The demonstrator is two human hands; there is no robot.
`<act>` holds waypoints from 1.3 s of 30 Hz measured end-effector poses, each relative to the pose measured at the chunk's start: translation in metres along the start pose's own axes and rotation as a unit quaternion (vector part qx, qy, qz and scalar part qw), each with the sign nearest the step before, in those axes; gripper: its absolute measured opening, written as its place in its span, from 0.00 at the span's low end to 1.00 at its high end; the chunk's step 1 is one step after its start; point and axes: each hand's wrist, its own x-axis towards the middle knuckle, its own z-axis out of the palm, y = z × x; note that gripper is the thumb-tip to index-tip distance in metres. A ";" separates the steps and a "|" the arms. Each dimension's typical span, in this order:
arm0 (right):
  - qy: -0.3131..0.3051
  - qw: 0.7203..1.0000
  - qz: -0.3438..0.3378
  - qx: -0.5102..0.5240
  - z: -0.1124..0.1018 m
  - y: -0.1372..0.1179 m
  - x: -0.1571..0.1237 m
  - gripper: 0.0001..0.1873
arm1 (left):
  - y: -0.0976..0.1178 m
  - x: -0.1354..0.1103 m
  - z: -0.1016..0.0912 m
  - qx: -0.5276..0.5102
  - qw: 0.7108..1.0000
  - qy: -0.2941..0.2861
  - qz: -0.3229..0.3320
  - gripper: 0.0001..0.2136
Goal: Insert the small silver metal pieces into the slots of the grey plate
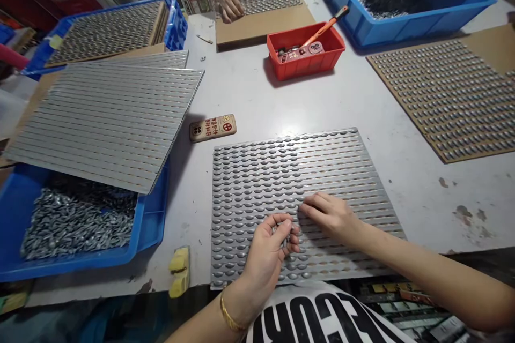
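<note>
Curling left hand (267, 252), right hand (328, 218) on studded sheet (257, 182)

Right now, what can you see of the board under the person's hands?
The board is a flat, rectangular grey sheet covered in tight rows of small oval pieces that look metallic. It lies flat on the pale table, directly in front of the person. The right hand's fingers touch it; the curled left hand is over its near part.

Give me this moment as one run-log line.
left hand: curled over studded metal board | right hand: fingertips on board | blue bin of loose metal pieces
</note>
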 end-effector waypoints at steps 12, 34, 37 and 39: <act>-0.011 0.999 0.003 0.036 -0.008 0.002 -0.001 0.14 | -0.003 0.000 0.001 -0.009 1.000 0.009 0.002 0.13; 0.001 0.929 0.147 0.339 -0.041 -0.036 0.014 0.08 | -0.007 0.001 0.014 -0.016 0.999 0.012 0.048 0.10; 0.012 0.944 0.135 0.302 -0.037 -0.031 0.006 0.09 | -0.004 -0.002 0.012 -0.028 0.999 0.012 0.024 0.11; 0.018 0.958 0.129 0.256 -0.031 -0.023 -0.001 0.10 | 0.000 -0.005 0.008 -0.048 0.999 0.016 0.021 0.11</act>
